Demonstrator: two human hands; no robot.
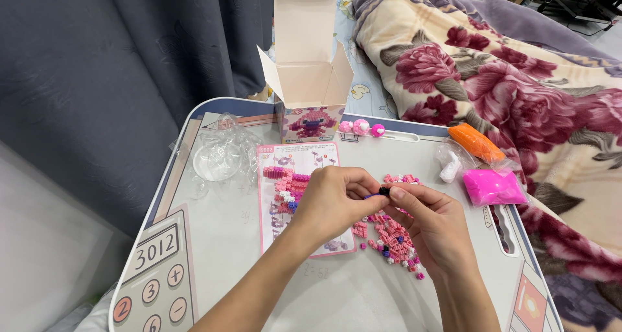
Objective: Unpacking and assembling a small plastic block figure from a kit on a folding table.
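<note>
My left hand [334, 202] and my right hand [431, 222] meet above the small white table [324, 293]. Their fingertips pinch a tiny dark and purple building-brick piece [382, 191] between them. Under the hands lies a loose pile of small pink, white and black bricks [392, 238]. A partly built pink brick figure [285, 186] rests on a pink-edged instruction sheet [282, 228] just left of my left hand.
An open box with a pink figure pictured on it [310, 92] stands at the table's back. Clear plastic bags [220, 154] lie at left. Bags of orange [476, 141], white [449, 170] and bright pink pieces [492, 186] lie at right. A floral blanket [518, 79] lies beyond.
</note>
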